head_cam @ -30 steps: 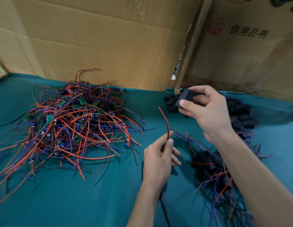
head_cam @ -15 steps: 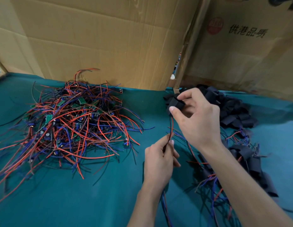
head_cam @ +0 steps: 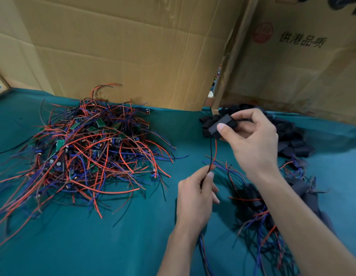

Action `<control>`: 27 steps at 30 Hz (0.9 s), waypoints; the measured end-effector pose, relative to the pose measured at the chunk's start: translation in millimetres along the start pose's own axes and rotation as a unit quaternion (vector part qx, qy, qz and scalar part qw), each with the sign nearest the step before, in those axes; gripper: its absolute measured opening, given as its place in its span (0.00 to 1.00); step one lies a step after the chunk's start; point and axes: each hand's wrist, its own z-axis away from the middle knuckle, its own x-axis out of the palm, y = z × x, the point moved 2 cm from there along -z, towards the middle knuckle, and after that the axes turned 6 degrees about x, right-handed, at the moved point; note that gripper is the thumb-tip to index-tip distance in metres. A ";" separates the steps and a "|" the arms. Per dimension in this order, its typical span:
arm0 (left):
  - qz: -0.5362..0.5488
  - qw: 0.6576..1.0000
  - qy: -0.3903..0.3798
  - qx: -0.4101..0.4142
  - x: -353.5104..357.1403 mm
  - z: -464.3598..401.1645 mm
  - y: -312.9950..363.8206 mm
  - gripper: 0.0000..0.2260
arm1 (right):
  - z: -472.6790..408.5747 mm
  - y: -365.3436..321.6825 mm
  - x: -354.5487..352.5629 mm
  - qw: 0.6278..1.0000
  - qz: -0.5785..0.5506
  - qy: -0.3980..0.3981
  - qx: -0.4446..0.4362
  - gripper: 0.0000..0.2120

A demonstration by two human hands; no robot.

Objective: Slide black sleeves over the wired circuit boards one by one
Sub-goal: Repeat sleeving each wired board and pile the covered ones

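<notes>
My right hand (head_cam: 250, 140) pinches a black sleeve (head_cam: 223, 125) between thumb and fingers, held above the table. A red and a black wire (head_cam: 213, 152) run down out of the sleeve's lower end into my left hand (head_cam: 195, 196), which pinches them at its fingertips. The circuit board on these wires is hidden inside my left hand or below it. A big tangle of unsleeved wired boards (head_cam: 83, 152), with red, blue and black leads and small green boards, lies at the left.
Loose black sleeves (head_cam: 288, 136) are heaped behind my right hand. Sleeved boards with wires (head_cam: 258, 212) lie under my right forearm. Cardboard walls (head_cam: 133, 46) stand along the back of the teal table (head_cam: 93, 246).
My right hand brought the sleeve down over the wire tips, and the red and black wires now run through it. My left hand stayed in place holding the wires.
</notes>
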 end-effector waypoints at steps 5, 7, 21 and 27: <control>-0.009 1.000 -0.012 -0.007 -0.2 1.1 0.2 0.11 | -0.1 -0.8 -3.0 0.999 -0.032 -0.007 0.007 0.12; -0.014 1.000 -0.015 -0.003 -1.2 1.3 1.8 0.10 | 2.9 -0.9 -6.1 1.000 -0.013 -0.020 -0.008 0.12; -0.013 0.998 0.031 -0.058 -8.7 -0.4 6.2 0.30 | 28.2 39.6 5.9 0.963 0.086 -0.234 0.107 0.10; 0.057 0.996 0.028 -0.069 -7.6 -1.0 6.4 0.27 | 21.0 43.2 -3.2 0.968 -0.059 -0.171 0.173 0.12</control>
